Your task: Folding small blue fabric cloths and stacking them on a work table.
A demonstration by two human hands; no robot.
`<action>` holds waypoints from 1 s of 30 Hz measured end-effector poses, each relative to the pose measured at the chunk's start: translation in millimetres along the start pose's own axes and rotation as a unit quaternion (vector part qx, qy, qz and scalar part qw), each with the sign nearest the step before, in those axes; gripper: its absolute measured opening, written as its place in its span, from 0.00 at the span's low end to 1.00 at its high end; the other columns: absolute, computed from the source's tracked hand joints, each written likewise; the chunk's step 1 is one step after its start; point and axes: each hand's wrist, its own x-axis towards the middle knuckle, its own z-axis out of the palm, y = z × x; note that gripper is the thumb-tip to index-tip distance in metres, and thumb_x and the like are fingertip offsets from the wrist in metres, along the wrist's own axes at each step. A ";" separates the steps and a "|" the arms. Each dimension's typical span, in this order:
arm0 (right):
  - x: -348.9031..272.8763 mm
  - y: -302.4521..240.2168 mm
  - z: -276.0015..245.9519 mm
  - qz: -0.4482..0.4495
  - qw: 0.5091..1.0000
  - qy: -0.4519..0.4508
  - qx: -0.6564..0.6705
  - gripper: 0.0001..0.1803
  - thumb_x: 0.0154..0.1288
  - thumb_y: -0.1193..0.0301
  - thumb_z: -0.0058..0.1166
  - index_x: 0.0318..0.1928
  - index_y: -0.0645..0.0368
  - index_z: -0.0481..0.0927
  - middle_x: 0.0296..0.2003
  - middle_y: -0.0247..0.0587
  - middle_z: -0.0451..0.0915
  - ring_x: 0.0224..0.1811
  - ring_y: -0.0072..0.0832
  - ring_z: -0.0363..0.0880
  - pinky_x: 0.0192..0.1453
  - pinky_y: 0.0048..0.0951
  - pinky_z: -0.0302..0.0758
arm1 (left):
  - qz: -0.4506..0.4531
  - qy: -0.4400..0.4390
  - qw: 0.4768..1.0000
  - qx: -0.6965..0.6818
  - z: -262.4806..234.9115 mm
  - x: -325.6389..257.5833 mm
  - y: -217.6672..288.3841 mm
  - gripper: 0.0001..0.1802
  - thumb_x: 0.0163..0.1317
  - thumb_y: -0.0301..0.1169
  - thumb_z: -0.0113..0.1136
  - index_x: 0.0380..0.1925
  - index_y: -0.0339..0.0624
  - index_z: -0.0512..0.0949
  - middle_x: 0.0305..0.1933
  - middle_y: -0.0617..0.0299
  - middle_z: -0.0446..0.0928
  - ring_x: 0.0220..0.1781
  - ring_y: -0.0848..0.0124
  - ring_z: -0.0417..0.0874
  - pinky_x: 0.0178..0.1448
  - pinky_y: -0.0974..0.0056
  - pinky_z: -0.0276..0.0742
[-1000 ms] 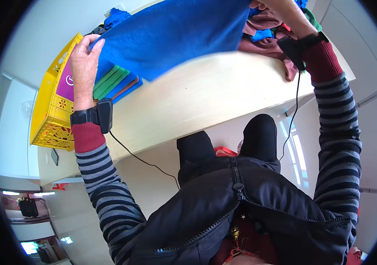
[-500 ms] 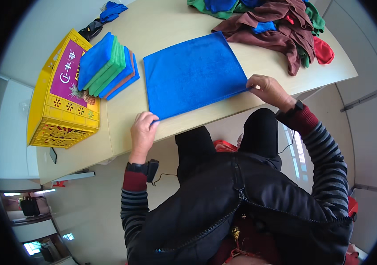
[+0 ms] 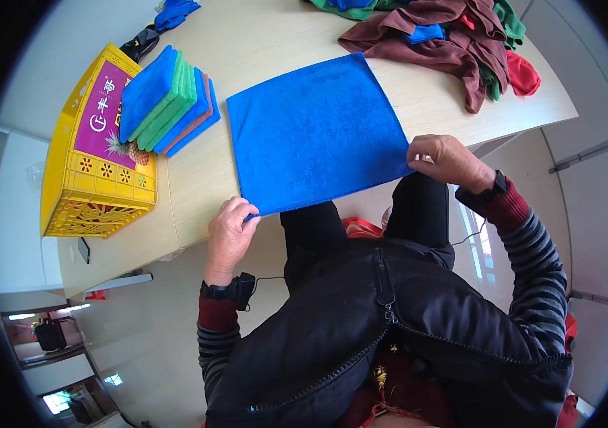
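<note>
Pale wooden table (image 3: 453, 107), and the blue cloth (image 3: 314, 132) lies flat and square at its near edge. Left hand (image 3: 229, 232) pinches the cloth's near left corner, right hand (image 3: 446, 158) pinches the near right corner. It looks like the smoothing step before a fold; next, both corners would need lifting together toward the far edge. Left of the cloth, folded cloths (image 3: 165, 100) sit stacked against a yellow crate (image 3: 97, 192); beyond its far right corner, a loose pile of cloths (image 3: 453, 36).

Far edge of the cloth pile (image 3: 453, 32) cut off, perhaps more beyond.
</note>
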 end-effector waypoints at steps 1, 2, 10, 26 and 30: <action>5.6 -4.1 -2.4 0.021 1.000 -0.006 0.011 0.04 0.66 0.73 0.57 0.40 0.59 0.80 0.37 0.42 0.81 0.43 0.41 0.83 0.47 0.37 0.80 | 0.000 -0.001 1.000 0.000 -4.1 2.0 2.7 0.07 0.55 0.21 0.67 0.33 0.36 0.80 0.38 0.55 0.79 0.39 0.58 0.82 0.46 0.59 0.78; 13.2 -8.5 -3.9 0.042 0.999 -0.011 0.022 0.06 0.67 0.71 0.57 0.41 0.59 0.80 0.39 0.43 0.82 0.44 0.42 0.82 0.48 0.38 0.79 | 0.008 -0.008 1.000 -0.002 -9.2 7.8 5.8 0.05 0.57 0.22 0.66 0.33 0.36 0.79 0.39 0.55 0.79 0.39 0.58 0.82 0.46 0.59 0.78; 123.6 -50.7 69.4 0.039 0.985 0.005 -0.169 0.37 0.77 0.49 0.43 0.76 0.58 0.59 0.77 0.48 0.55 0.81 0.47 0.48 0.81 0.50 0.49 | 0.127 0.049 0.987 0.088 39.3 110.1 -2.1 0.22 0.72 0.41 0.55 0.61 0.43 0.75 0.68 0.49 0.70 0.70 0.53 0.70 0.71 0.51 0.65; 72.9 17.8 74.7 0.099 0.966 0.029 -0.237 0.42 0.76 0.42 0.38 0.78 0.55 0.53 0.79 0.47 0.50 0.83 0.44 0.43 0.83 0.50 0.41 | -0.035 -0.007 0.972 0.231 41.9 60.0 -62.9 0.38 0.75 0.57 0.41 0.77 0.50 0.56 0.82 0.53 0.50 0.83 0.52 0.48 0.81 0.40 0.41; 60.3 20.4 54.5 0.149 0.962 0.016 -0.230 0.41 0.77 0.43 0.38 0.78 0.56 0.53 0.79 0.48 0.51 0.82 0.46 0.45 0.83 0.50 0.43 | -0.063 -0.030 0.964 0.258 25.0 70.0 -55.3 0.36 0.75 0.57 0.41 0.76 0.50 0.59 0.81 0.52 0.53 0.83 0.52 0.49 0.81 0.40 0.42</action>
